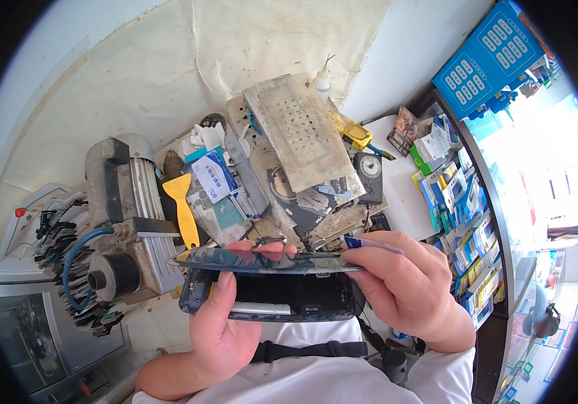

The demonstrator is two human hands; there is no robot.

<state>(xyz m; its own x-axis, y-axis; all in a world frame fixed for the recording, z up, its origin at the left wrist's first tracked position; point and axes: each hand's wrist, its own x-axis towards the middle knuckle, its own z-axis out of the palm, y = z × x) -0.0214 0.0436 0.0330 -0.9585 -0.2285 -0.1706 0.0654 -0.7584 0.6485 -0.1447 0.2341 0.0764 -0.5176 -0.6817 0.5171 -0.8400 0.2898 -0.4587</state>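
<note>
Close in front of my chest is a phone, its dark glass screen [262, 261] lifted from the black phone body [333, 306] along the side facing me. Inside the body a silver-grey strip shows near the lower edge. My left hand [218, 330] grips the phone at its left part, thumb at the gap and fingertips showing beyond the screen's far edge. At the right end, my right hand [410, 283] pinches a thin blue card [370, 245] between thumb and fingers. The card lies against the screen's right end; how far it reaches in is hidden.
Beyond the phone stands a dusty machine with a perforated plate [299, 128] and a round dial [370, 168]. A yellow scraper [181, 209], papers and a card [213, 176] lie left of it. A motor pump [141, 215] stands left; packaged goods [464, 202] line the right.
</note>
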